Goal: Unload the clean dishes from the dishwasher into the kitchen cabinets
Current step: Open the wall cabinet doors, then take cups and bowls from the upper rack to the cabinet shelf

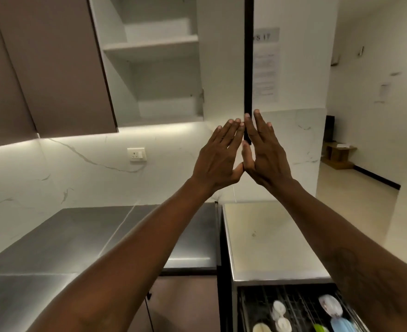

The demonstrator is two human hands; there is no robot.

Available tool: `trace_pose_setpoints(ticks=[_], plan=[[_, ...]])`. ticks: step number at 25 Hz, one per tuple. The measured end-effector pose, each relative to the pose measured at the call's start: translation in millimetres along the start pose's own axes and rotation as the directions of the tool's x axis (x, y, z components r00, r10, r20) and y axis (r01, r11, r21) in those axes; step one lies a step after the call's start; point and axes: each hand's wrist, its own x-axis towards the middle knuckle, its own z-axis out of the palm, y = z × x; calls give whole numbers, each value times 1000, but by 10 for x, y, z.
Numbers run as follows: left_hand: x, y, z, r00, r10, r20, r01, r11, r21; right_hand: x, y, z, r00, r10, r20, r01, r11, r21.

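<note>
Head view: left hand [218, 154] and right hand [262, 152] up by open cabinet [149, 46], fingers [231, 133] straight, holding nothing (dishes [330, 305] down below). Next, likely: reach into dishwasher rack [293, 300], grab one.

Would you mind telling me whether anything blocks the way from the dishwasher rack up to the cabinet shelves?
Nothing visible does. The cabinet door stands open, baring the shelves, and the dishwasher rack lies uncovered below. The left hand and right hand hold nothing.

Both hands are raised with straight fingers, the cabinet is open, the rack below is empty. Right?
No: the head view shows dishes in the rack. The left hand and right hand are raised with straight fingers, and the cabinet is open.
</note>
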Motion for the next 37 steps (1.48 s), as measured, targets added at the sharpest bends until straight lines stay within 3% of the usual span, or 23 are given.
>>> trace_pose_setpoints(ticks=[6, 8, 12, 16, 20, 25, 29, 34, 37], plan=[[-911, 571, 633, 982, -69, 177, 97, 983, -155, -1116, 323, 7, 980, 33, 197, -11, 993, -114], [-1175, 855, 858, 954, -49, 296, 110, 974, -195, -1542, 504, -10, 951, 73, 302, -36, 991, -128], [-1523, 1499, 1299, 812, -11, 584, 196, 947, -255, -2484, 941, -179, 821, 297, 488, -234, 954, -187], [-1737, 2218, 1725, 627, 64, 776, 275, 914, -298, -3435, 1299, -433, 627, 502, 595, -433, 860, -269], [-1904, 2961, 2189, 495, 139, 858, 363, 864, -349, -4277, 1619, -712, 436, 688, 580, -574, 709, -410], [-2043, 3715, 2931, 290, 239, 927, 423, 837, -348, -5136, 1996, -860, 212, 803, 557, -683, 529, -504], [-2209, 4170, 3712, 246, 296, 923, 402, 835, -375, -5644, 2375, -659, 37, 861, 507, -758, 355, -547], [-2657, 4565, 4928, 123, 291, 949, 457, 832, -314, -6178, 2916, -111, -29, 883, 469, -779, 274, -564], [-2901, 4770, 5467, 69, 298, 952, 418, 858, -299, -6473, 3122, 171, -128, 875, 467, -681, 265, -683]])
